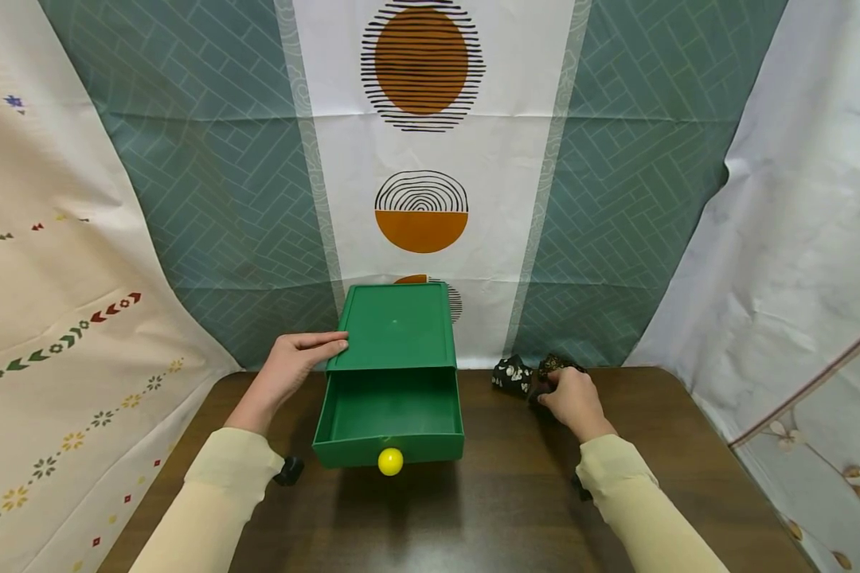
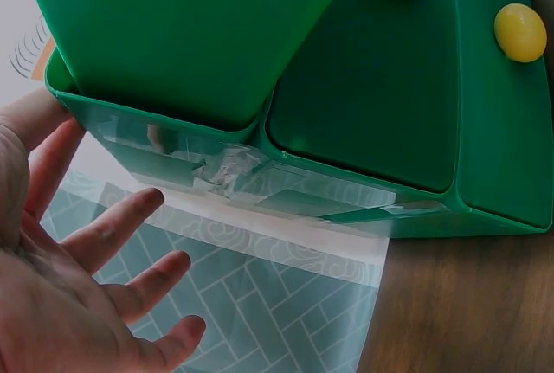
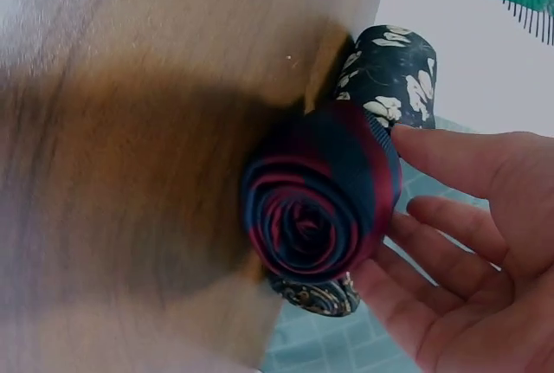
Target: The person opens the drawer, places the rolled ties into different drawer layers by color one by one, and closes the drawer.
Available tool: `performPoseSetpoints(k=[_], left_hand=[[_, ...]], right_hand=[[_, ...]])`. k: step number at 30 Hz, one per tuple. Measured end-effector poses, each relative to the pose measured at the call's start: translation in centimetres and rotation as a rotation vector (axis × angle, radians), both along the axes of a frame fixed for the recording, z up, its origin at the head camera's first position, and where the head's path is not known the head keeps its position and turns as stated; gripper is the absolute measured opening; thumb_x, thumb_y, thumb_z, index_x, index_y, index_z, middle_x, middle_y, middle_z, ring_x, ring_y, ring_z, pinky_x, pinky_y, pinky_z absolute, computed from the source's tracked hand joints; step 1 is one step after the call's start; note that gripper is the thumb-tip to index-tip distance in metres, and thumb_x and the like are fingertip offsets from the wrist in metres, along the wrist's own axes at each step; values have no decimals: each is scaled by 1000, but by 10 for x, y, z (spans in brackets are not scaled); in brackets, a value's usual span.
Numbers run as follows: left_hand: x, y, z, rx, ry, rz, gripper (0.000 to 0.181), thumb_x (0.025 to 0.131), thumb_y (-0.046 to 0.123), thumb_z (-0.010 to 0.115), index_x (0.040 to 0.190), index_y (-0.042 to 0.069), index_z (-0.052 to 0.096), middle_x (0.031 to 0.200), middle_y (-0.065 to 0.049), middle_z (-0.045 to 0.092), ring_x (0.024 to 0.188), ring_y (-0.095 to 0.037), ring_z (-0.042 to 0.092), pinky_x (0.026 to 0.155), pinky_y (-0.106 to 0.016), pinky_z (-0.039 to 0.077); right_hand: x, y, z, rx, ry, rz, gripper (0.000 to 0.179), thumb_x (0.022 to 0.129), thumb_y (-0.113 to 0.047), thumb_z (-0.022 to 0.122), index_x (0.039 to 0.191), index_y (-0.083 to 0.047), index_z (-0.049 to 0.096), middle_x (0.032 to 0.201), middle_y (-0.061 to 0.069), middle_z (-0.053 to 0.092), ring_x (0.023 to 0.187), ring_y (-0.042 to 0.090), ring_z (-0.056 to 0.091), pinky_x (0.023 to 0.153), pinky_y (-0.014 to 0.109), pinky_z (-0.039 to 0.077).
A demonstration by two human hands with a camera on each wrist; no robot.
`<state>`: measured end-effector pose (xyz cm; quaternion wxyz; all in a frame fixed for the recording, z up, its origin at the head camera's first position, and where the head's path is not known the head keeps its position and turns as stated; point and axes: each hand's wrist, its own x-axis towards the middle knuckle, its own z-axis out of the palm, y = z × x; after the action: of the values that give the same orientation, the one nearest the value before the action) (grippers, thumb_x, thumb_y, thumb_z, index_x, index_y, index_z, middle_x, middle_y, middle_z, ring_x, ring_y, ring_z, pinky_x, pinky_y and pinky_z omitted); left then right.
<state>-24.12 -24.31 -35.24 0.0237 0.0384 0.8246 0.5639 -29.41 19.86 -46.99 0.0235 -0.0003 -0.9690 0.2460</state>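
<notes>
A green drawer unit (image 1: 399, 328) stands on the table with its drawer (image 1: 390, 404) pulled out toward me. On the drawer front is a round yellow knob (image 1: 390, 461). My left hand (image 1: 294, 366) touches the unit's left edge with thumb and index finger; the other fingers spread loosely in the left wrist view. To the right, my right hand (image 1: 573, 400) holds a rolled necktie (image 3: 320, 196) with navy and dark red stripes between thumb and fingers. Beside it lie a black roll with pale flowers (image 1: 512, 376) and a dark roll with gold pattern (image 1: 557, 364).
The brown wooden table (image 1: 523, 509) ends at a hanging patterned cloth (image 1: 430, 143) at the back. More cloths hang at the left and right. In the left wrist view, clear tape (image 2: 234, 170) runs along the unit's side, and two yellow knobs show.
</notes>
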Motion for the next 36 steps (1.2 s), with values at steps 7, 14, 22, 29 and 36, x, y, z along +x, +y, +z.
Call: performPoseSetpoints(k=[7, 14, 22, 29, 36], left_hand=[[1, 2, 2, -2, -3, -8, 42, 89, 30, 64, 125, 8, 62, 133, -11, 56, 131, -28, 42, 105, -47, 41], [-4, 0, -5, 33, -3, -8, 42, 88, 31, 66, 123, 9, 63, 132, -11, 57, 130, -27, 43, 105, -48, 40], [-18, -11, -25, 27, 17, 2, 44, 83, 43, 68, 119, 19, 67, 130, -4, 59, 130, -22, 43, 107, -48, 38], [-8, -4, -11, 23, 4, -4, 41, 87, 33, 66, 122, 12, 65, 131, -9, 58, 128, -26, 44, 104, -46, 42], [1, 1, 2, -4, 14, -4, 40, 89, 29, 64, 123, 7, 63, 130, -11, 58, 127, -26, 46, 102, -44, 44]], right_hand=[[0, 0, 1, 49, -22, -23, 52, 70, -26, 82, 114, -2, 66, 102, 19, 68, 94, 38, 61, 78, 49, 52], [1, 1, 1, 89, -10, -54, 37, 68, -28, 83, 93, -4, 72, 86, 15, 69, 77, 33, 62, 67, 46, 51], [1, 5, -1, 98, -34, -86, 43, 69, -35, 82, 97, -4, 71, 93, 18, 68, 82, 35, 62, 70, 47, 51], [-1, 8, 0, 128, -128, -133, 56, 64, -47, 82, 86, 0, 60, 90, 22, 64, 73, 33, 59, 61, 44, 51], [1, 8, 4, 103, -180, -134, 58, 65, -47, 81, 89, 2, 60, 88, 21, 63, 70, 30, 57, 60, 41, 49]])
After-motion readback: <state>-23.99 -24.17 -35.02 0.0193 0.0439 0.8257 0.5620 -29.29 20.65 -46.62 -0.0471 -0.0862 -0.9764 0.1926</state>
